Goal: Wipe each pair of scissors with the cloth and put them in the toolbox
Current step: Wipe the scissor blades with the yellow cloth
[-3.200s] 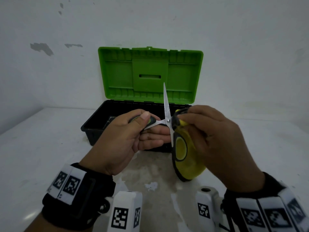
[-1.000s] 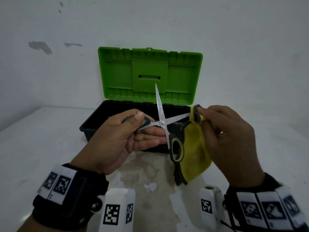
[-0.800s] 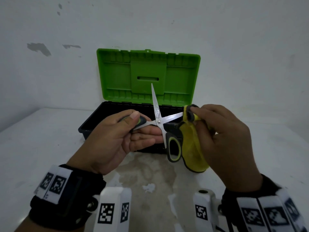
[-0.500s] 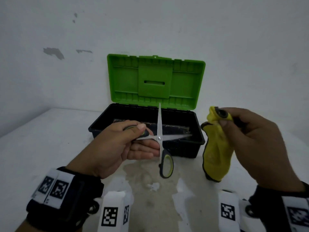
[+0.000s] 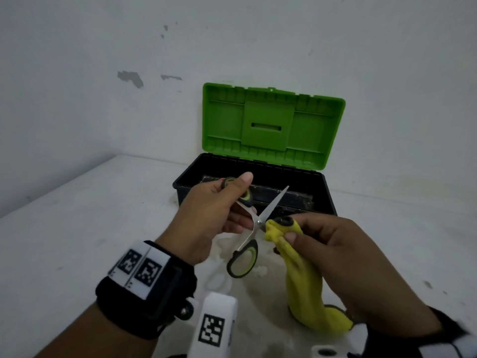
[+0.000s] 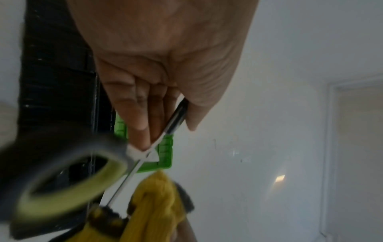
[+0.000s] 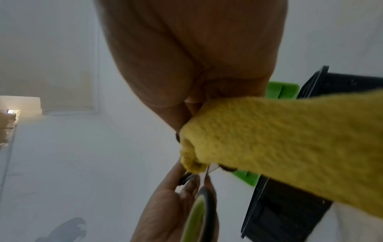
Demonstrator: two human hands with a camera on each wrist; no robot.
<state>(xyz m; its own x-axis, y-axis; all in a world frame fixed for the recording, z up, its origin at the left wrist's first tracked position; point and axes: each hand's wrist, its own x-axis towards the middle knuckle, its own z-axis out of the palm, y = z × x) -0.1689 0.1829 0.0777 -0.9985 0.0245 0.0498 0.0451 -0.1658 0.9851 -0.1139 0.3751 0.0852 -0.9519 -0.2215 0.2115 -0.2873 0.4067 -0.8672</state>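
The right hand (image 5: pixel 343 257) pinches a bunched corner of the yellow cloth (image 5: pixel 304 293), whose tail hangs to the white table (image 5: pixel 77 228). The bunch touches the scissors (image 5: pixel 254 224) at the pivot. The left hand (image 5: pixel 206 215) grips the upper handle loop under thumb and fingers; the lower loop hangs free and the blades stand open, one pointing up-right. The wipe is best run from pivot to tip along the flat, fingers clear of the edge, with the left grip steady. The second blade appears hidden behind the left hand. Beyond, the toolbox (image 5: pixel 325 192) stands open, lid upright.
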